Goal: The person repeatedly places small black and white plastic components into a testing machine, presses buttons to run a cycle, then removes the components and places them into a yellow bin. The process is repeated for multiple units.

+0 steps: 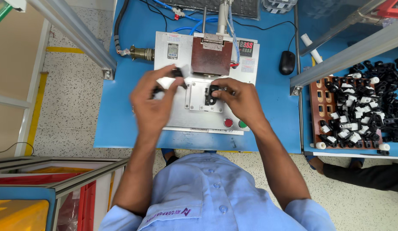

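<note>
Everything here sits around one landmark, the grey metal press fixture [207, 81] on the blue bench [117, 107].

Left of the fixture's middle, the left hand [152, 100] is raised over the plate's left edge, blurred, its fingers curled around a small black and white plastic clip [175, 73]; it looks kept ready there, close to the nest.

At the fixture's centre, below the brown hinged press block [211, 55], the right hand [241, 97] pinches another black clip [212, 95] with thumb and fingertips and holds it on the square nest plate [199, 100], seemingly to seat it squarely under the block.

At the fixture's front edge are a red button [228, 122] and a green button [242, 124], within easy reach.

Right of the fixture lie a black mouse [287, 62] and, further right, a brown tray [321, 109] heaped with similar black and white clips.
</note>
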